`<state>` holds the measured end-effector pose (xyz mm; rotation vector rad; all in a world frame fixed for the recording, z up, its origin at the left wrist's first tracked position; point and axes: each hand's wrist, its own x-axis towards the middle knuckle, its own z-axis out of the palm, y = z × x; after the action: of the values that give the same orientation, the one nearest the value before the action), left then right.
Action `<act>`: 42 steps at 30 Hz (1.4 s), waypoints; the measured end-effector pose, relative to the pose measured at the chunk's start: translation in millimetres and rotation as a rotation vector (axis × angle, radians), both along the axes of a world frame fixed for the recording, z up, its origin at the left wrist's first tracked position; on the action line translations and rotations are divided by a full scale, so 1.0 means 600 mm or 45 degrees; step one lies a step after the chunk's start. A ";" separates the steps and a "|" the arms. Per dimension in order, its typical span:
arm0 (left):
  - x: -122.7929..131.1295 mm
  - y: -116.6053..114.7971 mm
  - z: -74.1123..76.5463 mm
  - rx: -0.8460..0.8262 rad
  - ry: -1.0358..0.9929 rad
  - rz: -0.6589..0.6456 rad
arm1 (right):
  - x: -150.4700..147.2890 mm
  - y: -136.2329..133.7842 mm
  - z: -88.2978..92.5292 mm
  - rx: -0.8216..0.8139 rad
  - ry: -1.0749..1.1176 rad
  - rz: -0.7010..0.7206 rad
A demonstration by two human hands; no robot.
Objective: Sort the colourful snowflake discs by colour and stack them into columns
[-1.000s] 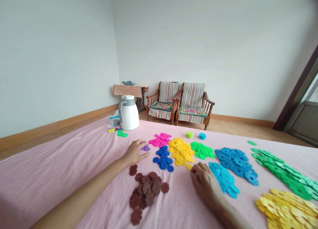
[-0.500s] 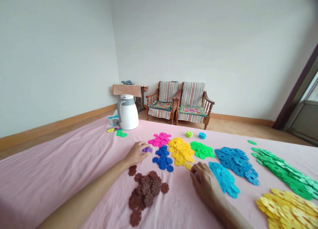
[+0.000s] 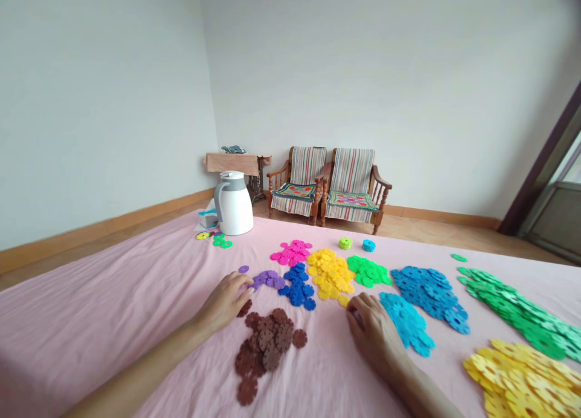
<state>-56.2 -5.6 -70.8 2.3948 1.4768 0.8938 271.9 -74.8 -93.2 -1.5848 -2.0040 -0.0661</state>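
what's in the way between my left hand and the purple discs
Nothing visible: the fingers of your left hand are right at the left end of the purple discs, though whether they touch isn't clear. The brown discs lie nearer you, off that line.

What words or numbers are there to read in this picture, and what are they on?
None that I can read.
White jug: no words show.
Small box beside it: any print is too small to read.
Purple discs and brown discs: no letters or numbers that I can make out.
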 end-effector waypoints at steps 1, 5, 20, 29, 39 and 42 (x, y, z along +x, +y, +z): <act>-0.005 -0.015 -0.002 0.001 0.018 -0.004 | 0.001 0.001 -0.001 0.002 0.000 0.001; 0.004 -0.083 -0.010 -0.081 0.099 -0.098 | 0.003 0.004 -0.005 0.017 0.002 0.007; 0.155 -0.132 -0.023 -0.179 0.228 -0.340 | 0.000 0.000 0.003 -0.017 0.025 0.009; 0.188 -0.112 0.027 -0.140 0.044 -0.592 | 0.002 0.000 0.001 -0.008 -0.003 0.014; 0.084 0.078 0.007 0.067 0.162 -0.324 | 0.000 0.000 0.007 -0.020 0.014 0.006; 0.086 0.078 -0.005 0.056 0.155 -0.312 | -0.001 0.000 0.008 -0.019 0.011 0.005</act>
<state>-4.7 40.9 -73.8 2.6314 1.1763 0.7435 271.5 -75.1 -88.3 -1.5879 -2.0050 -0.0426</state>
